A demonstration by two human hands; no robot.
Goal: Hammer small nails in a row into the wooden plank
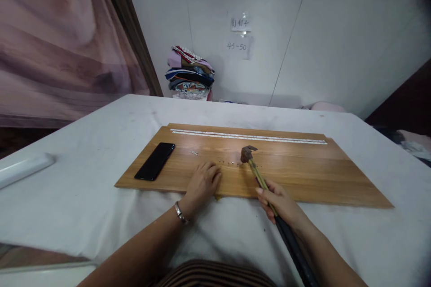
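A claw hammer [259,175] is in my right hand [278,202], whose fingers wrap round the handle. Its rusty head is raised a little over the wooden board [319,170]. Below and beside the head, a row of small nails [232,163] runs across the board; some marks are too small to make out. My left hand [204,180] rests on the board left of that row, fingers bent down onto the surface and no object visible in them. A few loose nails [193,152] lie beyond it.
Left on the board lies a black phone [155,161]. Two white measuring strips [249,136] run along its far side. The board sits on a white-covered table [84,157], with a white roll [25,169] at left. Folded clothes [190,74] are stacked against the wall.
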